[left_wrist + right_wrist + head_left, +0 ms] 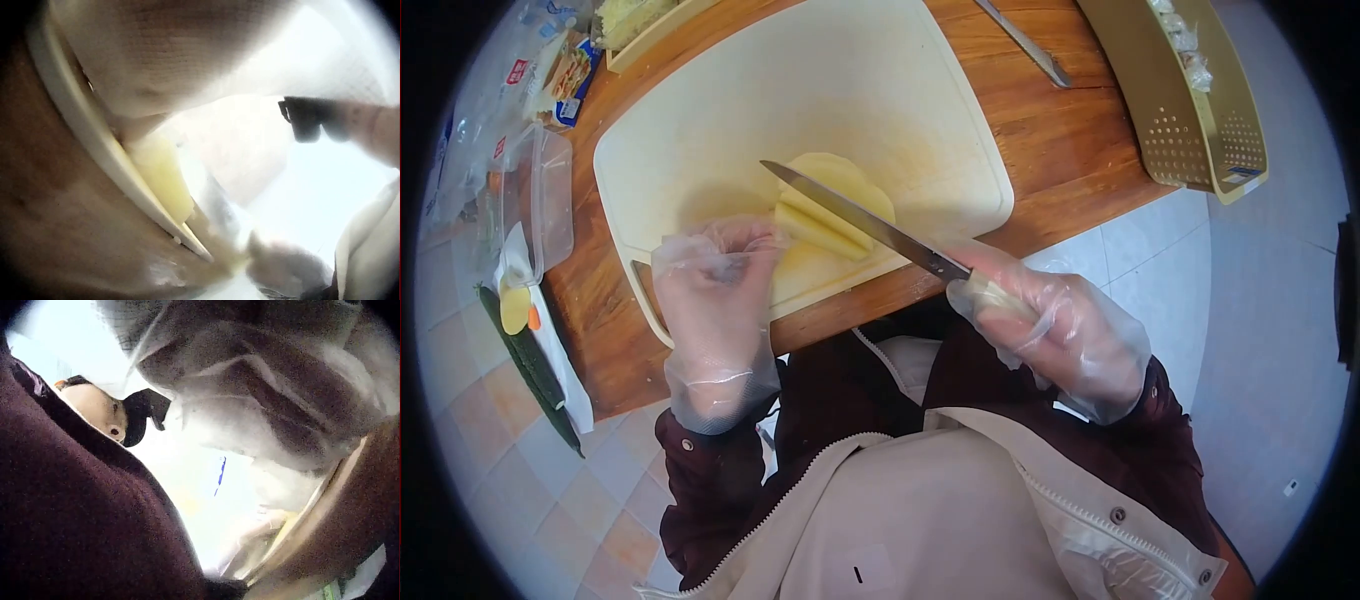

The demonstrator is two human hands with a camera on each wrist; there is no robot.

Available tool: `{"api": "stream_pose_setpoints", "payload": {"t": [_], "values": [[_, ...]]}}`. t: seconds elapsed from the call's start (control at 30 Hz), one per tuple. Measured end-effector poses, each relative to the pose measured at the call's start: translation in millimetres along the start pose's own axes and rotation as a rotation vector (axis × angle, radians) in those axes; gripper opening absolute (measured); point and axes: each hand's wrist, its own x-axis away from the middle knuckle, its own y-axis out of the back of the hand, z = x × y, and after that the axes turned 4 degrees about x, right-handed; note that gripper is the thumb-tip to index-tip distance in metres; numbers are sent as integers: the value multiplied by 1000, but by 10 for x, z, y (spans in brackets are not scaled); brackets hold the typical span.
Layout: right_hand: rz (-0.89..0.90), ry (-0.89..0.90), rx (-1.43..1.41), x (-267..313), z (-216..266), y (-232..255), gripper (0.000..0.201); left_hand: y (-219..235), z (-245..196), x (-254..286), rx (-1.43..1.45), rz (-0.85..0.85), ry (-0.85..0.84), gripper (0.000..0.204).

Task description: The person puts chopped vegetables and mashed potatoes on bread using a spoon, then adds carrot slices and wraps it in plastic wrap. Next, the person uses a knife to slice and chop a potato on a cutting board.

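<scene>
My right hand, in a clear plastic glove, grips the pale handle of a kitchen knife. The blade slants up to the left, across the view of a stack of thin, round yellow sheets. On this stack lies a folded or rolled yellow sheet, just below the blade. My left hand, also gloved, has its fingers bent at the left end of the roll; their tips are partly hidden. A cream cutting board lies beneath. In the left wrist view, the yellow sheet shows near the board's edge.
A metal utensil lies beyond the board, left of a perforated gold basket. On the left stand a clear plastic container and food packages. A cucumber lies beside white paper at the wooden table's edge.
</scene>
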Motion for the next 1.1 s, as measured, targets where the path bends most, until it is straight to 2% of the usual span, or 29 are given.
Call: {"api": "stream_pose_setpoints", "payload": {"t": [0.13, 0.23, 0.3, 0.33, 0.4, 0.43, 0.5, 0.53, 0.6, 0.7, 0.87, 0.93, 1.07, 1.1], "values": [[19, 72, -47, -9, 33, -72, 66, 0, -7, 12, -5, -6, 23, 11], [-30, 143, 248, -41, 30, -127, 51, -8, -23, 11, -38, -25, -9, 11], [-113, 198, 642, -44, 50, -159, 44, -6, -37, 12, -35, -28, -14, 11], [-112, 197, 642, -61, 53, -191, 44, -3, -42, 13, -31, -32, -19, 12], [-186, 216, 864, -98, 52, -265, 34, 5, -53, 6, -54, -27, -30, 12], [-190, 214, 861, -136, 34, -259, 34, 6, -62, -1, -75, -23, -44, 13], [-156, 351, 655, -232, 6, -217, 26, -4, -92, -9, -100, -24, -69, 12], [-159, 354, 654, -207, 15, -221, 26, 5, -99, -14, -128, -30, -88, 12], [-185, 202, 692, -102, 41, -189, 15, 12, -63, -15, -123, -21, -82, 12], [-121, 107, 659, 81, 20, -85, 11, 23, -78, -31, -116, -5, -75, 12], [-101, 96, 571, 103, -16, -7, 17, 0, -15, -14, -59, -4, -85, 12], [-58, 28, 561, 76, -21, 57, 20, 13, -30, -4, -127, -3, -105, 13], [-88, 62, 521, 46, -63, 87, 25, 6, -26, -3, -81, 0, -62, 13], [-75, 12, 373, 21, -43, 85, 31, 14, -32, -9, -86, 6, -70, 12]]}}
